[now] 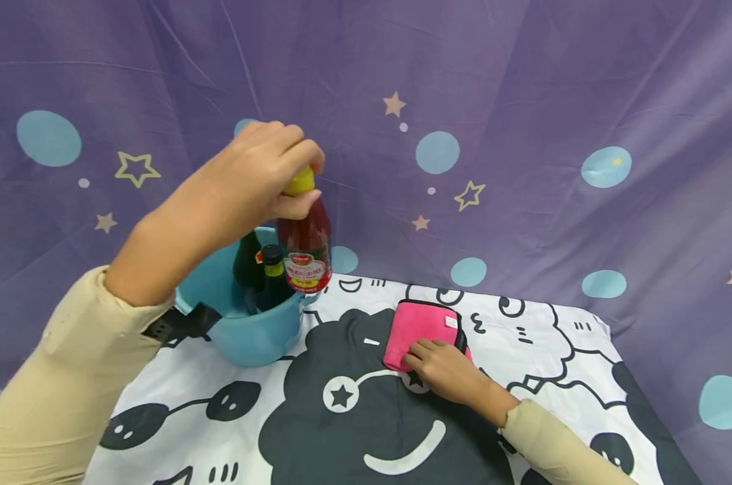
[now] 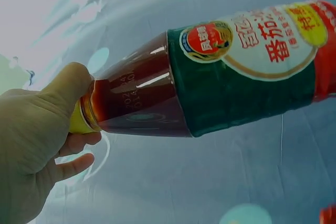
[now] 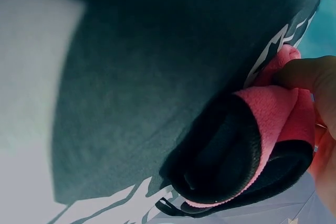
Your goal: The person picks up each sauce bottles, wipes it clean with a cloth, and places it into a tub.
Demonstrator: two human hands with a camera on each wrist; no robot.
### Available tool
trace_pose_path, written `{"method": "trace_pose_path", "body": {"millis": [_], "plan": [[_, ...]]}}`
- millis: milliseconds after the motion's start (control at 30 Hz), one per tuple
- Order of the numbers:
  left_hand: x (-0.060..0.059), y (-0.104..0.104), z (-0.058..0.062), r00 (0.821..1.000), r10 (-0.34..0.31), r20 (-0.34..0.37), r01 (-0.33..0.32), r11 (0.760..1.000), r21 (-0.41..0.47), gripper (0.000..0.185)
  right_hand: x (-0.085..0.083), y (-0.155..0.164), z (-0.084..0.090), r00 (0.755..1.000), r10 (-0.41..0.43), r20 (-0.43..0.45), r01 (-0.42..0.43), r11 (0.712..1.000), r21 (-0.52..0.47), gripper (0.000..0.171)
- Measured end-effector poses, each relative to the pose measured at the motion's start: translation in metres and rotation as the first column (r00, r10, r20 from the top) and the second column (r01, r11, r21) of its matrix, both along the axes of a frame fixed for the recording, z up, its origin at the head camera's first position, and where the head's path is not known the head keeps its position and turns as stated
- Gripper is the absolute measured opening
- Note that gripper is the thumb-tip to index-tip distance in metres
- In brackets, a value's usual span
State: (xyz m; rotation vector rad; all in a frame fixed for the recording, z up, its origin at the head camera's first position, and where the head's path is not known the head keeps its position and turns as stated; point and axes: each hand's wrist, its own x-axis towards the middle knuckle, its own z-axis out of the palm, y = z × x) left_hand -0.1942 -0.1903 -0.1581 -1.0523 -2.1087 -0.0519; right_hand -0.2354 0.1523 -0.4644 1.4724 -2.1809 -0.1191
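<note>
My left hand (image 1: 269, 162) grips a ketchup bottle (image 1: 307, 246) by its yellow cap. The bottle hangs nearly upright at the right rim of a blue bucket (image 1: 250, 345). Its red contents and green label fill much of the left wrist view. Inside the bucket stand two dark bottles (image 1: 275, 277), their lower parts partly hidden. On the right, my right hand (image 1: 443, 372) pinches the near edge of a folded pink cloth (image 1: 417, 327) with black edging. The right wrist view shows the thumb over the cloth (image 3: 268, 108), whose folds curl open; the other fingers are partly hidden.
A black-and-white cartoon cloth (image 1: 366, 417) covers the table, which ends at the right in a slanting edge. Behind it hangs a purple curtain (image 1: 523, 81) printed with stars and blue dots. A black strap (image 1: 184, 323) sits around the left wrist, beside the bucket.
</note>
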Motion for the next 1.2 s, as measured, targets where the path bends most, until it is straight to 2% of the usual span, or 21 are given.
{"method": "trace_pose_path", "body": {"millis": [200, 433, 633, 700, 800, 900, 1033, 1200], "plan": [[0.006, -0.029, 0.01, 0.996, 0.063, 0.06, -0.064, 0.998, 0.008, 0.025, -0.001, 0.0, 0.0, 1.0, 0.001, 0.013, 0.0, 1.0, -0.014, 0.022], [0.007, -0.057, 0.004, 0.994, 0.068, 0.087, -0.068, 0.998, -0.002, 0.027, 0.0, -0.001, -0.001, 1.0, 0.019, 0.019, -0.018, 0.999, -0.032, 0.02], [-0.005, -0.074, -0.01, 0.994, 0.062, 0.091, -0.059, 0.998, -0.033, 0.029, -0.001, -0.002, 0.0, 1.0, 0.021, 0.013, -0.021, 0.999, -0.037, 0.019], [-0.009, -0.078, -0.016, 0.99, 0.08, 0.114, -0.077, 0.996, -0.036, 0.029, -0.001, -0.003, 0.0, 1.0, 0.022, 0.012, -0.022, 0.999, -0.036, 0.019], [-0.013, -0.083, -0.026, 0.977, 0.126, 0.172, -0.122, 0.992, -0.037, 0.029, -0.001, -0.003, 0.0, 1.0, 0.018, 0.009, -0.017, 0.999, -0.036, 0.019], [-0.015, -0.087, -0.035, 0.951, 0.182, 0.25, -0.175, 0.983, -0.048, 0.027, -0.002, -0.004, -0.001, 1.0, 0.012, 0.009, -0.012, 0.999, -0.033, 0.018], [-0.019, -0.093, -0.048, 0.932, 0.201, 0.302, -0.192, 0.98, -0.061, 0.027, -0.001, -0.005, -0.003, 1.0, 0.007, 0.022, -0.006, 1.0, -0.029, 0.019], [-0.021, -0.096, -0.061, 0.921, 0.215, 0.326, -0.201, 0.977, -0.077, 0.026, 0.0, -0.004, -0.003, 1.0, 0.0, 0.024, 0.0, 1.0, -0.026, 0.018]]}}
